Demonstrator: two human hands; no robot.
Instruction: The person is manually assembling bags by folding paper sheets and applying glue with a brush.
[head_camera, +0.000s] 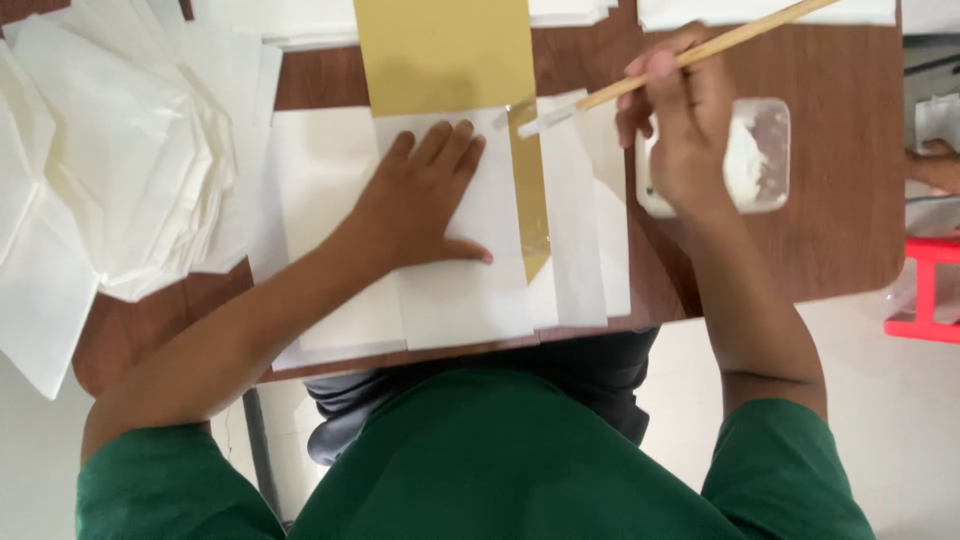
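The right hand (680, 130) is closed around one thin wooden brush (690, 58), pinched between thumb and fingers, its pale bristle tip touching the shiny edge of a gold sheet (445, 50). The left hand (425, 200) lies flat and open, fingers together, pressing down a white paper sheet (480, 290) that covers the lower part of the gold one; a narrow gold strip shows along its right edge. Just right of the brush hand sits one shallow rectangular tray (765, 150) of white paste. A fanned stack of soft white papers (120, 150) lies to the left on the brown wooden table (840, 230).
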